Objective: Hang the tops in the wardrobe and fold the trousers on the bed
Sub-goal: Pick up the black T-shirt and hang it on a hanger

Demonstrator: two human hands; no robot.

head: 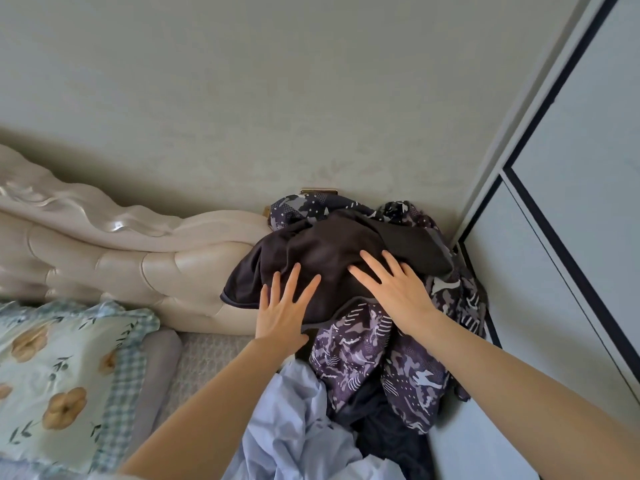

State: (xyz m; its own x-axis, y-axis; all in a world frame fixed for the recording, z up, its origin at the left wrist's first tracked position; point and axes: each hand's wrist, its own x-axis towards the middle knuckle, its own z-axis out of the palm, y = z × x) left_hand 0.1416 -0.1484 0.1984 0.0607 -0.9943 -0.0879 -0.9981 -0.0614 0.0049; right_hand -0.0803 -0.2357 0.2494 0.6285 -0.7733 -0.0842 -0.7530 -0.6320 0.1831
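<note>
Where hands [282, 308] [391, 289] rest flat, brown garment [322, 251] tops pile [346, 348].

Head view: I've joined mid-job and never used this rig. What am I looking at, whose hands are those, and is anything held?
There is no machine. A person wears one wide-angle camera on the head, looking forward and down. The left hand and right hand lie flat, fingers spread, on a dark brown garment topping a clothes pile; nothing is gripped. Under it lie a purple patterned garment and a light blue garment. The cream headboard and floral pillow are left, the wardrobe right.
</note>
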